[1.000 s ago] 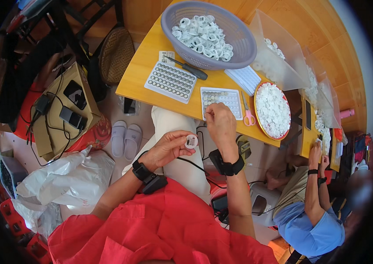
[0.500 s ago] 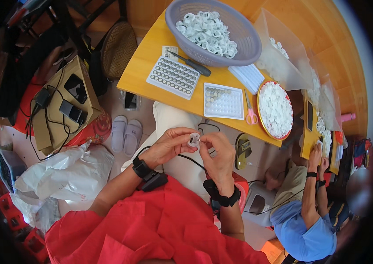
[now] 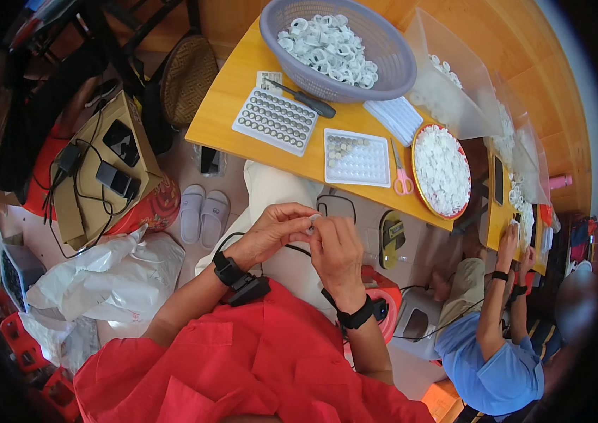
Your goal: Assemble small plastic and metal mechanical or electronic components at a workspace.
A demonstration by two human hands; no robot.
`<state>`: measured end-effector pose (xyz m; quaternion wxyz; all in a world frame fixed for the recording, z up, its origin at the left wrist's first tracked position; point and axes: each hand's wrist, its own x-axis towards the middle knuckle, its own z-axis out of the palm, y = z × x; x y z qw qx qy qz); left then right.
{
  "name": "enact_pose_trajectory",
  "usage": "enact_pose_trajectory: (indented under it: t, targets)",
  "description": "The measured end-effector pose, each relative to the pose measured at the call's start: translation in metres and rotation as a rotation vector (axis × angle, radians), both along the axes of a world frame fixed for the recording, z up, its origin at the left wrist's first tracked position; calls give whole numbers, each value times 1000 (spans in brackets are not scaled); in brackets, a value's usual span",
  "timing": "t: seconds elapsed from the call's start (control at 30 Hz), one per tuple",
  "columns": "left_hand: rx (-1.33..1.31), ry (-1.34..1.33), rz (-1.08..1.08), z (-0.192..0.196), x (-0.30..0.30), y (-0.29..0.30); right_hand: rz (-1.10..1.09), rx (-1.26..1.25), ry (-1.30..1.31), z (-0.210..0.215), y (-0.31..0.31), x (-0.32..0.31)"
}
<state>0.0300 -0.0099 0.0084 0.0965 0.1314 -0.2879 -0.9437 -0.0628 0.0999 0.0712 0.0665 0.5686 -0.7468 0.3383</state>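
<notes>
My left hand [image 3: 271, 233] & right hand [image 3: 336, 252] met over my lap, fingers [image 3: 304, 213] of both pinched narrow on a small white plastic ring [image 3: 312, 219] btwn them. Well beyond the fingers, on the yellow wooden tabletop [image 3: 228, 113]: white rectangular tray w/ rows of pockets [image 3: 357, 157], pink-handled scissors [image 3: 402, 176] just right of it, grey plastic basket of white rings [image 3: 376, 53] farther back.

One view only: head-worn fisheye cam, looking steeply down from above, rim bends edges. Wearer's red-shirted chest fills bottom edge; left hand [image 3: 271, 233] & right hand [image 3: 336, 250] sit near, mid-frame. Long yellow wooden table [image 3: 223, 113] lies farther, toward top.
</notes>
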Motion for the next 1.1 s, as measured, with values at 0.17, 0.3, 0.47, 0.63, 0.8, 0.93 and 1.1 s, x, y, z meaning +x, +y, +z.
enact_pose_trajectory:
  t: [0.17,0.3,0.47,0.63,0.8,0.93,1.1]
  targets:
    - [-72,-39,11,1,-1,1,67,109,75,0,3,-3]
    - [-62,-39,7,0,0,2,57,160,197,-4,3,6]
    - [-58,-68,53,-4,0,2,-28,215,319,1,2,21]
    - [47,3,25,-5,0,-1,-68,38,-204,12,-3,-11]
    - [78,47,14,-5,0,-2,-177,-89,-222,3,-45,-59]
    - [67,50,13,-6,2,-3,-227,9,-194,-16,-63,-70]
    - [55,55,12,-5,4,-3,-257,55,-171,-19,-73,-70]
